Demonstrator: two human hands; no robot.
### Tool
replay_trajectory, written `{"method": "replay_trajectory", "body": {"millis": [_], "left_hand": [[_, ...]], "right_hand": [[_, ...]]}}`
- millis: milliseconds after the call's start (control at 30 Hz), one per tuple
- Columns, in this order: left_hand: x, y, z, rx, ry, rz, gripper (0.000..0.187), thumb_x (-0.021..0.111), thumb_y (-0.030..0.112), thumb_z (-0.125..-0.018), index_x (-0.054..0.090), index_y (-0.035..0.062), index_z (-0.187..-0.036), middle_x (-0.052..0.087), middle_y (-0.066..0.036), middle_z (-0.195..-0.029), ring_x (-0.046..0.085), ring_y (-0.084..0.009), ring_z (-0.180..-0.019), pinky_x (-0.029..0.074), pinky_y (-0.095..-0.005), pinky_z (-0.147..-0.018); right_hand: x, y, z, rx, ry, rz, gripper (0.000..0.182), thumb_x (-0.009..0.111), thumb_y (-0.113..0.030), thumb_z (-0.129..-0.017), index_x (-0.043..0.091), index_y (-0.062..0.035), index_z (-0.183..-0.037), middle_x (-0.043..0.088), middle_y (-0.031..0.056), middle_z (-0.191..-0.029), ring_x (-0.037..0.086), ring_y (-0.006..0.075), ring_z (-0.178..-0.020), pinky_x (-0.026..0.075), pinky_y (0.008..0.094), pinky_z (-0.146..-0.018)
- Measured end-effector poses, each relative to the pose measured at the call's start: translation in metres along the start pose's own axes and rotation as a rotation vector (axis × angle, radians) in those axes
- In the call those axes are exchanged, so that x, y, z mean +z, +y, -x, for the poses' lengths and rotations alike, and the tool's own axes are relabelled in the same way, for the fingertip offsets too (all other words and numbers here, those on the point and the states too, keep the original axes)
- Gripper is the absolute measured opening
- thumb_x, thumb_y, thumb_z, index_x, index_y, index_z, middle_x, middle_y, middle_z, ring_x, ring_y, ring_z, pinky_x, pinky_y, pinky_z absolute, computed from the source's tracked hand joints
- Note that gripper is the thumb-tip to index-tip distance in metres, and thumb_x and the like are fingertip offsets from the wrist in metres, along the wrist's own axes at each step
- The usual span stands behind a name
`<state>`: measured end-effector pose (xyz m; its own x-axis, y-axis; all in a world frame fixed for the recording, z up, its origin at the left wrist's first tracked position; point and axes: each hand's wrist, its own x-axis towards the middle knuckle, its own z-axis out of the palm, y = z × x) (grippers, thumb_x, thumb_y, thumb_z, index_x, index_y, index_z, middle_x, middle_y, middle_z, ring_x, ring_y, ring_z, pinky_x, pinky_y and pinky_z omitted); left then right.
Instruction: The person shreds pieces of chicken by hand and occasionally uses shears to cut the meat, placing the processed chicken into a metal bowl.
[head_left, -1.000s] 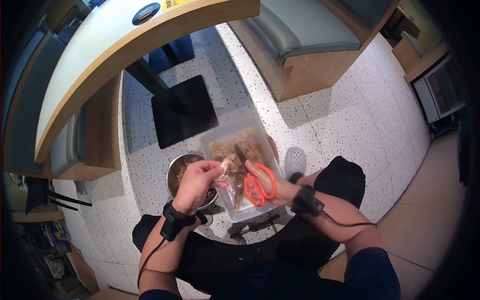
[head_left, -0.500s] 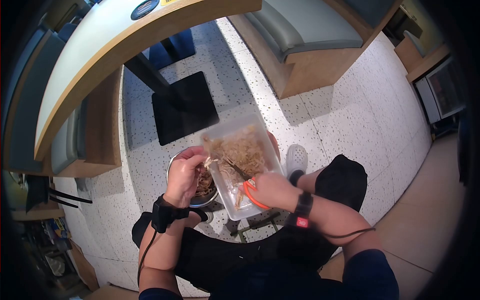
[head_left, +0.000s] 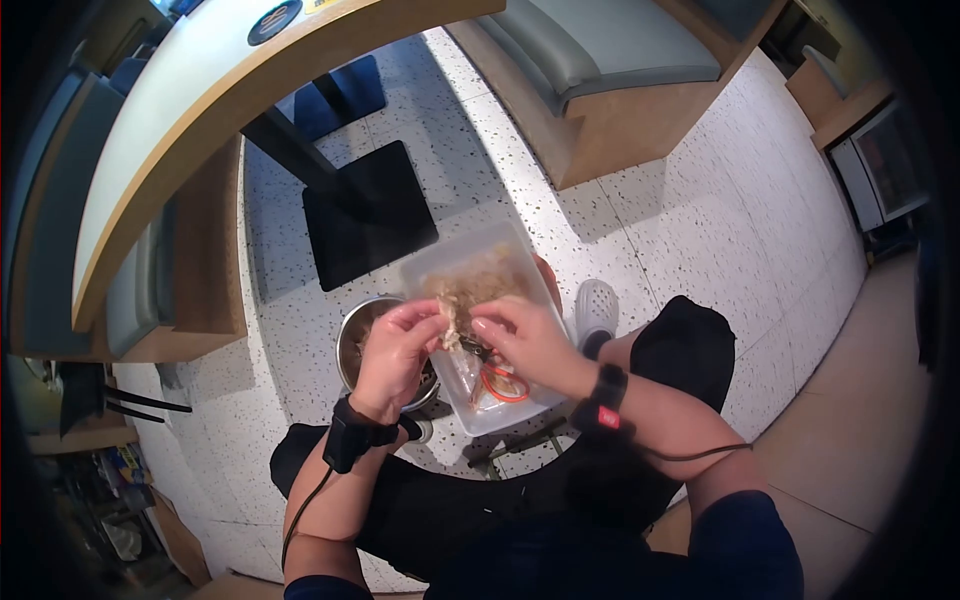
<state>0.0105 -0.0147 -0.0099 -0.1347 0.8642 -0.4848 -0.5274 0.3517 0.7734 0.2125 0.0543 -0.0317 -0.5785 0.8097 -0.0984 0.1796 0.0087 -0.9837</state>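
Over a translucent plastic tub (head_left: 415, 270), my left hand (head_left: 400, 350) pinches a small pale shredded piece (head_left: 449, 325). My right hand (head_left: 525, 340) is at the right side of that piece, its thumb and fingertips close together, touching or nearly touching it. Light brown shredded food (head_left: 490, 280) fills the far part of the tub. Scissors with orange handles (head_left: 505, 383) lie in the near part, their blades mostly hidden under my right hand. Left of the tub, partly behind my left hand, is a round metal bowl (head_left: 347, 345) with brown pieces inside.
A curved table (head_left: 200, 110) stands at the upper left, above a black base plate (head_left: 370, 215). A padded bench (head_left: 640, 60) is at the upper right. A grey clog (head_left: 597, 305) rests on the speckled floor beside the tub. Part of a metal frame shows below the tub.
My right hand has let go of the scissors, which now lie in the tub, and has moved up and left toward my left hand. My left hand has shifted right, over the tub.
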Motion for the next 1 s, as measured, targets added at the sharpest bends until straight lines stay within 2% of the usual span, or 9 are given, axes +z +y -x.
{"method": "replay_trajectory", "body": {"millis": [33, 133, 300, 433, 600, 700, 833, 900, 1000], "left_hand": [[0.004, -0.002, 0.002, 0.033, -0.027, -0.066, 0.019, 0.069, 0.002, -0.093, 0.067, -0.0002, -0.111, 0.069, -0.003, -0.095, 0.061, -0.0072, -0.079, 0.05, -0.0214, -0.072], [0.02, -0.006, 0.005, 0.084, -0.049, -0.127, 0.016, 0.069, 0.001, -0.093, 0.067, 0.0008, -0.109, 0.068, -0.001, -0.092, 0.061, -0.0071, -0.082, 0.05, -0.0213, -0.075], [0.024, -0.013, 0.005, 0.213, -0.01, -0.435, 0.013, 0.073, 0.003, -0.092, 0.066, 0.0015, -0.104, 0.068, -0.001, -0.087, 0.062, -0.0069, -0.077, 0.051, -0.0211, -0.07], [0.035, -0.012, 0.01, 0.296, 0.043, -0.621, 0.012, 0.074, 0.008, -0.092, 0.067, 0.0004, -0.099, 0.069, -0.001, -0.083, 0.063, -0.0068, -0.072, 0.051, -0.023, -0.066], [0.044, -0.018, 0.013, 0.534, 0.135, -0.976, 0.017, 0.076, 0.013, -0.087, 0.069, -0.0003, -0.096, 0.07, -0.012, -0.079, 0.068, -0.0159, -0.068, 0.054, -0.0301, -0.064], [0.045, -0.021, 0.013, 0.581, 0.157, -1.057, 0.019, 0.075, 0.01, -0.088, 0.069, -0.0009, -0.102, 0.072, -0.009, -0.083, 0.068, -0.0115, -0.074, 0.055, -0.0264, -0.07], [0.046, -0.021, 0.013, 0.531, 0.157, -1.011, 0.017, 0.073, 0.009, -0.091, 0.07, -0.0016, -0.103, 0.074, -0.008, -0.089, 0.069, -0.011, -0.077, 0.056, -0.0265, -0.072], [0.041, -0.021, 0.01, 0.443, 0.137, -0.718, 0.019, 0.072, 0.012, -0.092, 0.071, -0.0006, -0.106, 0.075, -0.013, -0.089, 0.073, -0.0146, -0.079, 0.056, -0.0285, -0.07], [0.039, -0.014, 0.008, 0.385, 0.075, -0.606, 0.019, 0.068, 0.01, -0.096, 0.071, -0.0013, -0.111, 0.077, -0.01, -0.091, 0.073, -0.0115, -0.082, 0.056, -0.0267, -0.071]], "right_hand": [[-0.002, -0.004, -0.002, 0.135, -0.039, -0.154, 0.032, 0.072, -0.025, -0.096, 0.071, 0.0012, -0.114, 0.069, 0.0076, -0.088, 0.067, 0.0105, -0.073, 0.051, 0.0258, -0.065], [-0.002, -0.002, -0.008, 0.072, -0.071, -0.173, 0.03, 0.073, -0.021, -0.095, 0.07, 0.0033, -0.112, 0.071, 0.007, -0.092, 0.067, 0.0105, -0.071, 0.052, 0.0256, -0.064], [-0.004, 0.001, -0.009, 0.19, -0.092, -0.331, 0.022, 0.072, -0.015, -0.093, 0.07, 0.0043, -0.104, 0.07, 0.0044, -0.081, 0.063, 0.008, -0.069, 0.052, 0.025, -0.063], [-0.007, -0.005, -0.01, 0.159, -0.084, -0.165, 0.018, 0.072, -0.013, -0.089, 0.068, 0.0042, -0.093, 0.068, 0.0051, -0.076, 0.061, 0.0084, -0.066, 0.05, 0.0265, -0.061], [0.0, 0.017, -0.014, 0.099, -0.034, -0.092, 0.019, 0.072, -0.014, -0.085, 0.065, 0.0034, -0.086, 0.068, 0.006, -0.073, 0.059, 0.0097, -0.063, 0.048, 0.0282, -0.058], [0.0, 0.013, -0.015, 0.098, -0.021, -0.09, 0.019, 0.071, -0.015, -0.085, 0.065, 0.0034, -0.085, 0.066, 0.0056, -0.07, 0.06, 0.0098, -0.064, 0.049, 0.0289, -0.058], [-0.007, -0.001, -0.015, 0.221, -0.089, -0.281, 0.018, 0.068, -0.015, -0.09, 0.066, 0.0028, -0.089, 0.067, 0.0046, -0.074, 0.062, 0.0075, -0.066, 0.051, 0.0251, -0.059], [-0.009, -0.007, -0.016, 0.256, -0.117, -0.355, 0.018, 0.067, -0.015, -0.094, 0.066, 0.0025, -0.092, 0.068, 0.0039, -0.077, 0.063, 0.0064, -0.067, 0.052, 0.0235, -0.06], [-0.011, -0.013, -0.018, 0.259, -0.109, -0.398, 0.018, 0.063, -0.016, -0.101, 0.066, 0.002, -0.1, 0.068, 0.0021, -0.083, 0.063, 0.0046, -0.069, 0.053, 0.0211, -0.062]]}}
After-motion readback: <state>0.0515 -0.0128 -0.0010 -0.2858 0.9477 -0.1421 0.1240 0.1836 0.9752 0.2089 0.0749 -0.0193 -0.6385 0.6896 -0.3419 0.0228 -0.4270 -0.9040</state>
